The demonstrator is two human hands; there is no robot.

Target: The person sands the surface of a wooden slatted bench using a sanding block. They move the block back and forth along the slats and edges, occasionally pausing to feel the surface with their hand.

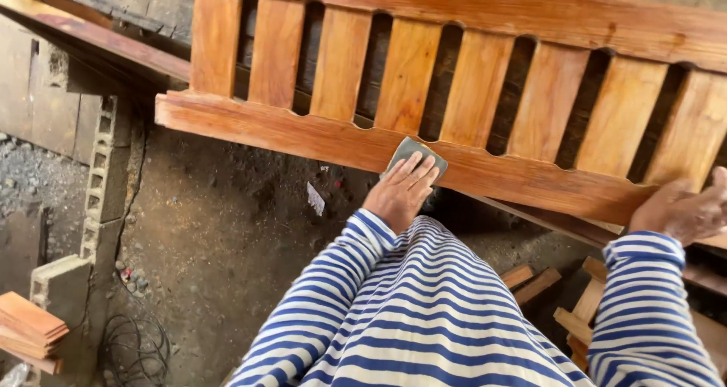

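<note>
Landmark = the lower rail (485, 171) of the slatted wooden frame (454, 69); everything placed vs. that.

Nearest the camera: striped blue/white sleeves (409, 311), both arms reaching up and away toward the rail. Below the rail on the right, a few loose wood offcuts (564, 300) lay on the ground between the sleeves.

Left hand (400, 192) was flat, fingers together and stretched out, pressing a grey sanding pad (413, 154) onto the rail's front face, approx. mid-length. The pad touched the rail, with the fingertips on top of the pad; nothing was gripped, just pressed down under the palm and fingers. The pad's upper corner poked out past the fingertips, just under the gap between two slats.

Right hand (685, 209) sat further along the same rail toward its right end, partly cut off by the frame edge. It rested on or against the rail's lower edge; can't tell if the fingers were curled round it or only laid on top.

The rail's long axis ran left to right, dropping slightly to the right, i.e. crosswise to both forearms. Left hand was nearer the pad (on it); right hand well apart from it.

Beyond the rail: upright slats, then the top rail (530, 12).

Left of the rail's left end: concrete blocks (98, 175), dirt floor (219, 243), a coil of wire (136, 345), and stacked boards (26, 330) at the bottom corner.

Containers: none seen.
</note>
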